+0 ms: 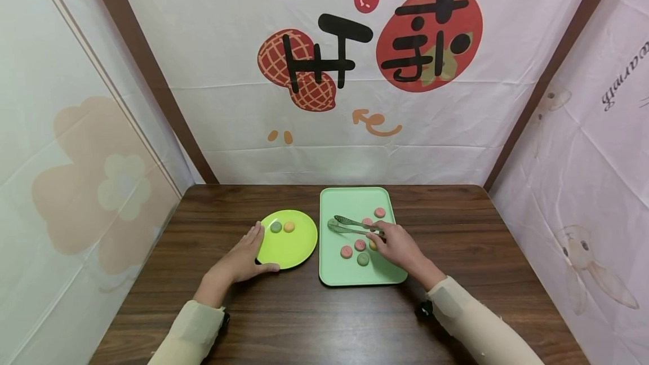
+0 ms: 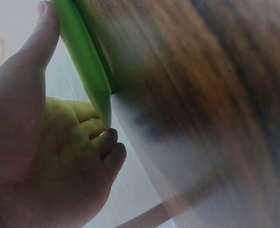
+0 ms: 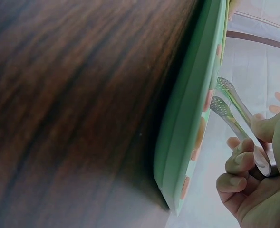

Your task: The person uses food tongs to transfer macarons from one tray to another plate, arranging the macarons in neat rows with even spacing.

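Observation:
My right hand (image 1: 398, 245) grips metal tongs (image 3: 239, 114) over the mint-green tray (image 1: 350, 199). The perforated tips of the tongs stand apart, one on each side of a green macaron (image 1: 333, 222) near the tray's left edge. Pink macarons (image 1: 346, 252), another green macaron (image 1: 363, 259) and a yellow macaron (image 1: 373, 245) lie nearer the hand. On the left, a lime-green plate (image 1: 289, 255) carries one green macaron (image 1: 276, 227) and one yellow macaron (image 1: 289, 226). My left hand (image 1: 243, 255) touches that plate's left rim, thumb and fingers spread along it.
Both the plate and the tray stand on a dark wood-grain table (image 1: 284, 320), with a narrow gap between them. A printed white cloth (image 1: 243, 145) hangs behind the table's far edge, and more cloth hangs at both sides.

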Action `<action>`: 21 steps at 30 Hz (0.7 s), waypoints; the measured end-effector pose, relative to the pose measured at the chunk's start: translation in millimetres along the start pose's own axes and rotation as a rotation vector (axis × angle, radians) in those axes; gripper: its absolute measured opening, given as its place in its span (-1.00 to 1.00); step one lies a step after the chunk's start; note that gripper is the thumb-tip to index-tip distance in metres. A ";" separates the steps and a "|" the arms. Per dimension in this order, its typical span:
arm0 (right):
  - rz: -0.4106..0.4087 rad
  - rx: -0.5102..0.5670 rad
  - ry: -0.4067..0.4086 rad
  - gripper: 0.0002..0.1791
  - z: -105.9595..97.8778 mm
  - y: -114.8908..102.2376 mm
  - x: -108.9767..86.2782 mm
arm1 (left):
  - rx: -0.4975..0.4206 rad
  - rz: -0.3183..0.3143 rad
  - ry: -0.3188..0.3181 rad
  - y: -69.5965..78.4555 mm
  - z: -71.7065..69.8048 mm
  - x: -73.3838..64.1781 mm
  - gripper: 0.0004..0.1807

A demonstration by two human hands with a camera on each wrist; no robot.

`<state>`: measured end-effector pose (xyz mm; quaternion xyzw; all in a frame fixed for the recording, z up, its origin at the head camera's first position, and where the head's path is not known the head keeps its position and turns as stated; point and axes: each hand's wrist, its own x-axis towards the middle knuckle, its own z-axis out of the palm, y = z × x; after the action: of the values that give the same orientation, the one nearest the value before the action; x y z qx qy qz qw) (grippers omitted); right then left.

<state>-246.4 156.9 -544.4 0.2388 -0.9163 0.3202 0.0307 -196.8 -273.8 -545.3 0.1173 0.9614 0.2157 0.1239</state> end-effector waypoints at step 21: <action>0.032 -0.008 -0.004 -0.64 1.5 -1.0 0.1 | -0.010 -0.001 -0.007 1.9 -1.0 -0.7 0.42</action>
<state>-245.8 155.3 -545.0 0.2245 -0.9214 0.3164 0.0249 -196.1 -272.7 -543.5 0.1169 0.9599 0.2201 0.1281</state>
